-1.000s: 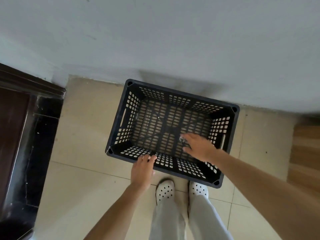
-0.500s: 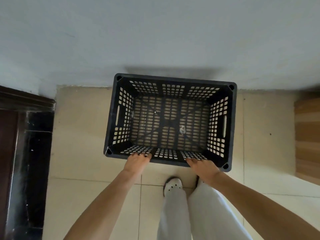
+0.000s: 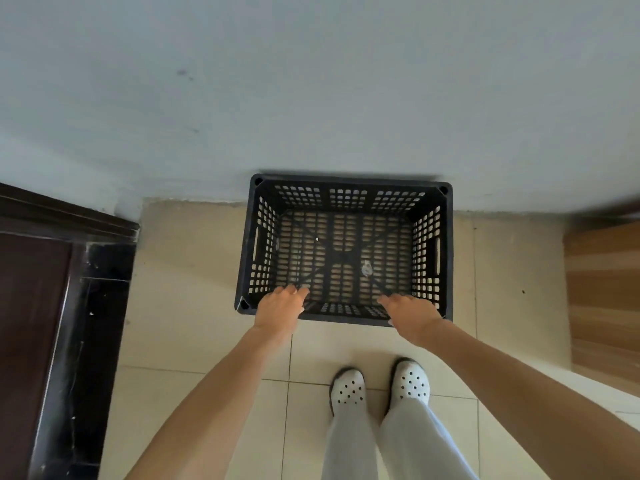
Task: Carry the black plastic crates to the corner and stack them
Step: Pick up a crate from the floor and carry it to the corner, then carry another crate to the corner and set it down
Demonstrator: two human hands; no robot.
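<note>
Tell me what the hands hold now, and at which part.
Both the left hand and right hand rest on the near long rim of the black crate; whether fingers grip it cannot be told.

Both arms reach forward, left hand and right hand palm-down.

Bare forearms, no sleeves; pale grey trousers; white perforated clogs

The beige tiled floor carries 1 black crate. It sits flat against the wall. My 2 white clogs stand near the crate's front.
</note>
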